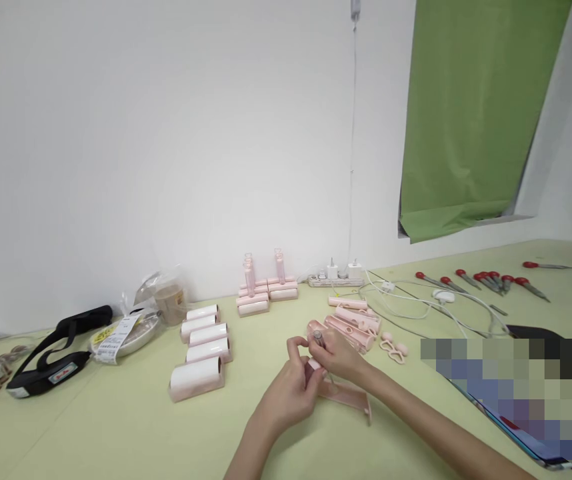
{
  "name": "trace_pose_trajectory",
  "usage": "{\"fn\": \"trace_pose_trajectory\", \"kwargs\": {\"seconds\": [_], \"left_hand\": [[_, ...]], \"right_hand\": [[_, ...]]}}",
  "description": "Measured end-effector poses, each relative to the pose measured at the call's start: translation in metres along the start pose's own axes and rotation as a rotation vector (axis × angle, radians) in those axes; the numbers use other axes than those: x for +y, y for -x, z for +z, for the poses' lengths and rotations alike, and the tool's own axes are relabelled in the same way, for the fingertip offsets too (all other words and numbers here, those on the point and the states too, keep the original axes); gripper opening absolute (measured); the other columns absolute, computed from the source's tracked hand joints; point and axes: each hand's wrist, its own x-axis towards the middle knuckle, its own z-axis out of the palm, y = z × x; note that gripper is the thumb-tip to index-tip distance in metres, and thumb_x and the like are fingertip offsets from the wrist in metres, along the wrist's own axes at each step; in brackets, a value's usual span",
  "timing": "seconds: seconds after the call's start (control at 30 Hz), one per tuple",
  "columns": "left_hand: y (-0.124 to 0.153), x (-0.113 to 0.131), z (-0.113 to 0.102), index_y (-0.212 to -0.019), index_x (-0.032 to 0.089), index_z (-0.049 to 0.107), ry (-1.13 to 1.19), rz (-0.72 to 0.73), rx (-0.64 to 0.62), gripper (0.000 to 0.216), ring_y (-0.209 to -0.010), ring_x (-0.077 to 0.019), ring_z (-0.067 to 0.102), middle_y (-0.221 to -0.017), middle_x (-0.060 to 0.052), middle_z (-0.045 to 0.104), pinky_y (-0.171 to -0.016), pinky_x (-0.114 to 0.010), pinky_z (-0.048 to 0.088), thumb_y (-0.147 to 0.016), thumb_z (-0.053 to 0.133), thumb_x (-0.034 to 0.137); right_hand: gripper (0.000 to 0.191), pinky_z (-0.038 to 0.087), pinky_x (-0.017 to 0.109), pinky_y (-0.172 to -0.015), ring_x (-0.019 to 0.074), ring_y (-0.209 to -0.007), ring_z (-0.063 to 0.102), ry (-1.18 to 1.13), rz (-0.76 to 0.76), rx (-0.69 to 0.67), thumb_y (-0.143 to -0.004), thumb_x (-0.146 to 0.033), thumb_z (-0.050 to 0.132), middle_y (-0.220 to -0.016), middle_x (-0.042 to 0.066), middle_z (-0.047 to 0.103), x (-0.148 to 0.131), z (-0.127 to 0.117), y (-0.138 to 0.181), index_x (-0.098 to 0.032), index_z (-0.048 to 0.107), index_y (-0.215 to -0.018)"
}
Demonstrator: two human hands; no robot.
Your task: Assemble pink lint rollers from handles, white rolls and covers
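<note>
- Head view, lower centre of the frame: the left hand (289,393) and right hand (341,360) meet just above the tabletop (116,433), both with fingers curled in.
- The left hand is closed around the upper-left end of a pink piece (345,395), thumb pressed along it; the fingers hide exactly where it grips.
- The right hand is closed around a grey cylindrical handle (319,339); a thin shaft seems to run down from that hand toward the pink piece, but whether its tip touches cannot be told.
- The pink piece lies between and below the hands, its long axis slanting from the left fingers toward the lower right of the frame, ending in a small lip under the right forearm.
- The left hand is nearer its held end; the right hand sits over it, so the relation that matters is handle above, piece below, crossing its length at a steep angle.
- Just beyond the right hand, toward the right of centre, lie more pink parts (355,319).
</note>
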Motion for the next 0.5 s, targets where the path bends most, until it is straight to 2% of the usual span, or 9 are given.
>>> {"fn": "trace_pose_trajectory", "kwargs": {"seconds": [0.13,0.23,0.5], "left_hand": [[0.001,0.009,-0.007,-0.094,0.019,0.03,-0.117,-0.098,-0.019,0.017,-0.056,-0.0137,0.042,-0.063,0.003,0.043,-0.055,-0.023,0.029,-0.08,0.037,0.025],[0.001,0.009,-0.012,-0.088,0.02,0.028,-0.113,-0.097,-0.01,0.014,-0.056,-0.0134,0.043,-0.064,0.003,0.043,-0.053,-0.022,0.028,-0.078,0.038,0.022],[-0.006,0.004,-0.008,-0.094,0.021,0.026,-0.079,-0.073,0.121,0.022,-0.049,-0.0127,0.041,-0.052,0.008,0.038,-0.05,-0.02,0.027,-0.08,0.039,0.032]], "right_hand": [[0.026,0.021,0.023,-0.046,0.0079,-0.043,0.028,0.026,-0.087,-0.076,-0.067,-0.018,0.036,-0.042,-0.005,0.031,-0.004,-0.002,-0.002,-0.019,0.023,-0.044],[0.025,0.022,0.023,-0.048,0.008,-0.045,0.029,0.032,-0.121,-0.108,-0.063,-0.017,0.04,-0.044,-0.004,0.033,-0.005,0.0,-0.005,-0.018,0.024,-0.044],[0.029,0.017,0.021,-0.041,0.0064,-0.041,0.026,-0.027,0.05,-0.089,-0.073,-0.023,0.033,-0.041,-0.006,0.025,-0.008,0.002,-0.019,-0.019,0.023,-0.046]]}}
